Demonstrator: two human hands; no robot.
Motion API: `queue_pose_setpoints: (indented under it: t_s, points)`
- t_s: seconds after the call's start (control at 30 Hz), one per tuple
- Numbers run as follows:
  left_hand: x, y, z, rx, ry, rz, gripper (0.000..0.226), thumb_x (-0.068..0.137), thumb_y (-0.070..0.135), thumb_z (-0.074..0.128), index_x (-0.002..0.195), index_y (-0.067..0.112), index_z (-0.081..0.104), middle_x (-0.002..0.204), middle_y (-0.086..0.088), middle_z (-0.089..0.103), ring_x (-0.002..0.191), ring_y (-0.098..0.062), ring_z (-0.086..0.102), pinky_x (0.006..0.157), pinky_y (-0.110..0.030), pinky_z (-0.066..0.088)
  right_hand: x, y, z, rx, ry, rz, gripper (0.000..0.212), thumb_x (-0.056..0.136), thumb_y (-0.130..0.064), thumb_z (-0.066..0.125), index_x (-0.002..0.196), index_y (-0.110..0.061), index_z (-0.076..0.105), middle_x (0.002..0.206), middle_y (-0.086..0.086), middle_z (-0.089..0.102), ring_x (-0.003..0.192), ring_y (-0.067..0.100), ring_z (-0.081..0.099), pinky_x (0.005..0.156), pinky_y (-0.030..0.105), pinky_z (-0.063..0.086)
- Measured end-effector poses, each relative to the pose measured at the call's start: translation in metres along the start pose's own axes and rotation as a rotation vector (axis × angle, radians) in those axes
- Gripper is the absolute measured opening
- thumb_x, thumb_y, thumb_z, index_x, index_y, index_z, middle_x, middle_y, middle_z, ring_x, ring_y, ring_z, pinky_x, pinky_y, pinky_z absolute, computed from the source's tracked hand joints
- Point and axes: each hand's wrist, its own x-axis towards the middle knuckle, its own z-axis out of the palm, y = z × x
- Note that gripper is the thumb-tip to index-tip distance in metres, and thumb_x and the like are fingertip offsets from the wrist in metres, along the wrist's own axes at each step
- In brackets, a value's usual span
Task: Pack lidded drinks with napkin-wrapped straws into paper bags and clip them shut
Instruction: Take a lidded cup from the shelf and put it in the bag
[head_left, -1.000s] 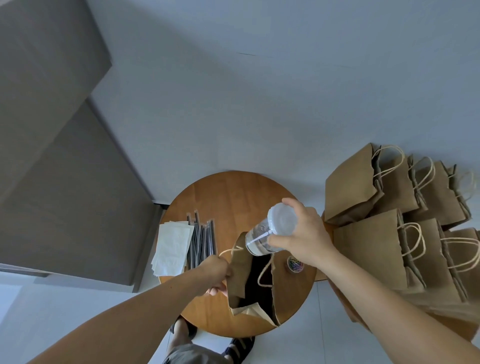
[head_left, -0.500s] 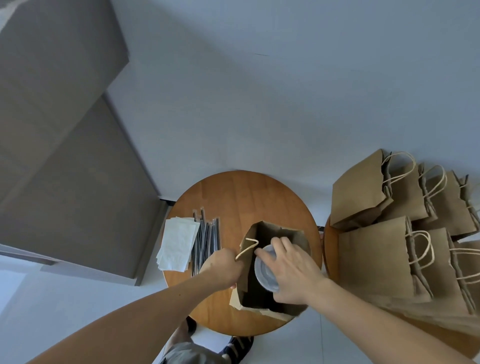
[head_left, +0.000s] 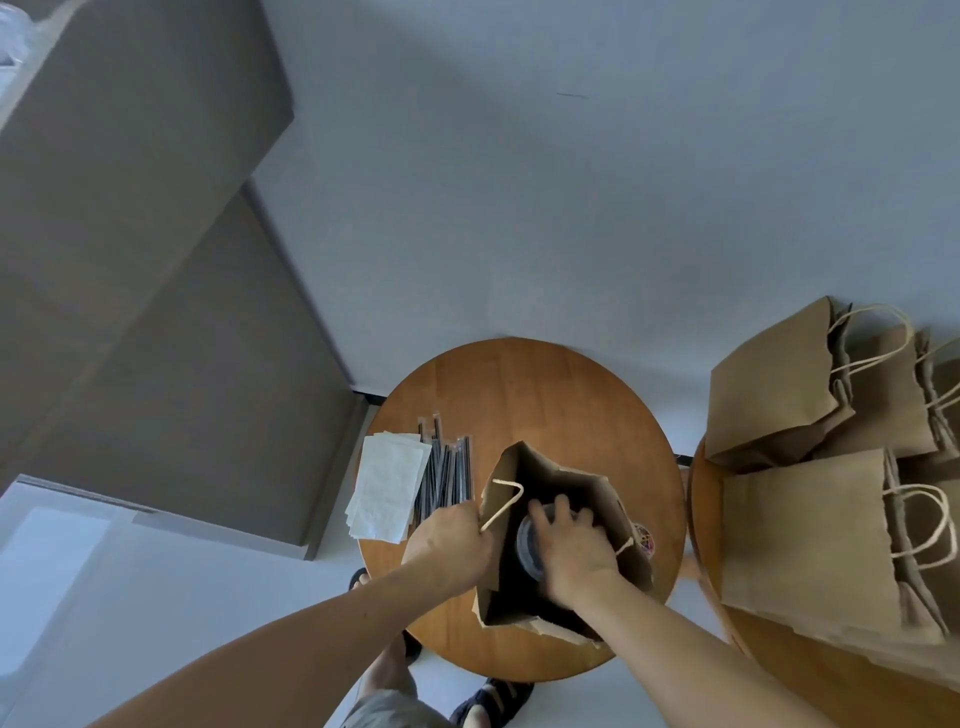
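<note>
Kraft paper bag (head_left: 631, 569) holds round clear-lidded cup (head_left: 527, 543) under right hand (head_left: 574, 551).

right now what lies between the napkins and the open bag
The black straws lie between the napkins and the open bag, as the head view shows.

Most of the cup (head_left: 525, 543) is hidden under the right hand (head_left: 571, 551) in the bag (head_left: 618, 504). The stacked bags (head_left: 810, 530) are cut off at right, and the little round thing (head_left: 644, 539) can't be made out.
</note>
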Motion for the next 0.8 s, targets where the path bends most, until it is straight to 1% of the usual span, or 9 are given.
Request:
queue_pose_setpoints:
  t_s: [0.1,0.2,0.27,0.33,0.47,0.57,0.63,0.7,0.8]
  points:
    - [0.003,-0.005,0.000,0.013,-0.009,0.007,0.017,0.094,0.033,0.045,0.086,0.027,0.059,0.078,0.005,0.064,0.072,-0.015,0.066,0.072,-0.037,0.061,0.017,-0.011,0.014,-0.134,-0.029,-0.067,0.094,0.080,-0.026,0.072,0.149,-0.021,0.008,0.146,0.020,0.023,0.123,0.046,0.041,0.098,0.054,0.039]
    - [0.008,-0.011,-0.002,0.029,0.009,0.012,0.016,0.094,0.034,0.046,0.090,0.028,0.060,0.079,0.007,0.064,0.073,-0.013,0.065,0.072,-0.036,0.061,0.030,-0.017,0.025,-0.218,-0.017,-0.141,0.078,0.089,-0.024,0.063,0.147,-0.018,0.012,0.148,0.021,0.024,0.123,0.048,0.041,0.100,0.057,0.036]
    - [0.011,-0.016,-0.005,0.056,0.022,0.017,0.017,0.093,0.031,0.044,0.091,0.027,0.060,0.079,0.007,0.064,0.072,-0.012,0.064,0.070,-0.036,0.061,0.036,-0.019,0.033,-0.220,-0.024,-0.175,0.070,0.093,-0.023,0.057,0.147,-0.018,0.013,0.150,0.021,0.024,0.124,0.048,0.040,0.101,0.057,0.035]
    - [0.014,-0.021,-0.007,0.088,0.037,0.017,0.017,0.094,0.028,0.043,0.094,0.027,0.060,0.080,0.008,0.064,0.070,-0.010,0.063,0.068,-0.033,0.060,0.040,-0.020,0.041,-0.213,-0.039,-0.199,0.072,0.094,-0.023,0.055,0.149,-0.018,0.010,0.153,0.021,0.020,0.128,0.049,0.037,0.102,0.056,0.035]
    - [0.015,-0.027,-0.005,0.104,0.059,0.020,0.015,0.096,0.028,0.044,0.094,0.030,0.058,0.078,0.011,0.062,0.067,-0.006,0.060,0.061,-0.025,0.057,0.047,-0.022,0.049,-0.191,-0.031,-0.241,0.078,0.091,-0.023,0.060,0.150,-0.016,0.010,0.154,0.022,0.017,0.130,0.048,0.033,0.103,0.052,0.038]
    - [0.015,-0.028,-0.003,0.105,0.061,0.029,0.013,0.097,0.029,0.046,0.098,0.031,0.058,0.079,0.013,0.061,0.066,-0.006,0.060,0.057,-0.021,0.053,0.052,-0.023,0.048,-0.194,-0.025,-0.275,0.081,0.090,-0.030,0.061,0.150,-0.017,0.009,0.153,0.021,0.017,0.130,0.045,0.033,0.102,0.051,0.037]
    - [0.016,-0.027,-0.002,0.099,0.060,0.031,0.013,0.097,0.030,0.046,0.100,0.031,0.059,0.079,0.013,0.062,0.066,-0.006,0.061,0.058,-0.021,0.054,0.052,-0.023,0.049,-0.209,-0.018,-0.279,0.082,0.089,-0.032,0.061,0.150,-0.018,0.008,0.153,0.021,0.018,0.129,0.045,0.034,0.102,0.050,0.038]
    - [0.015,-0.026,-0.002,0.097,0.054,0.031,0.014,0.097,0.030,0.046,0.100,0.031,0.060,0.079,0.013,0.062,0.067,-0.006,0.061,0.062,-0.025,0.057,0.052,-0.025,0.052,-0.211,-0.009,-0.259,0.082,0.090,-0.031,0.060,0.150,-0.018,0.007,0.154,0.021,0.017,0.131,0.045,0.034,0.102,0.050,0.038]
    - [0.015,-0.028,-0.002,0.104,0.052,0.020,0.013,0.097,0.031,0.046,0.094,0.031,0.058,0.078,0.011,0.062,0.067,-0.007,0.062,0.064,-0.028,0.059,0.051,-0.026,0.052,-0.179,0.005,-0.191,0.083,0.090,-0.027,0.061,0.151,-0.019,0.006,0.154,0.020,0.017,0.131,0.044,0.034,0.102,0.049,0.039]
